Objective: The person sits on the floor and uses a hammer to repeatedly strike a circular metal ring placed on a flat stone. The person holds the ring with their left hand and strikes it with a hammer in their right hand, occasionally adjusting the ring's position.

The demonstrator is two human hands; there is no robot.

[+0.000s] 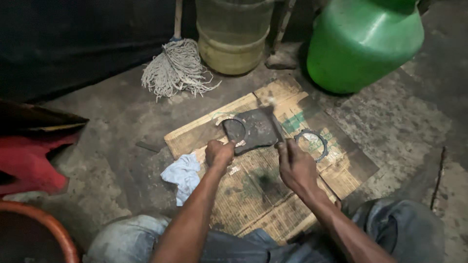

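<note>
we see the left hand [219, 152] pinching the dark sheet [256, 130] on the cardboard [253, 190], the right hand [296, 168] gripping a hammer [274, 122] over it, a ring [312, 144] just beside.

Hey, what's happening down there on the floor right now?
A person sits on the concrete floor over a flattened sheet of cardboard. The left hand presses on the edge of a dark flat sheet that has a round hole cut in it. The right hand grips a hammer, its head blurred above that sheet. A ring-shaped gasket lies on the cardboard to the right, and a pale blue rag lies to the left.
</note>
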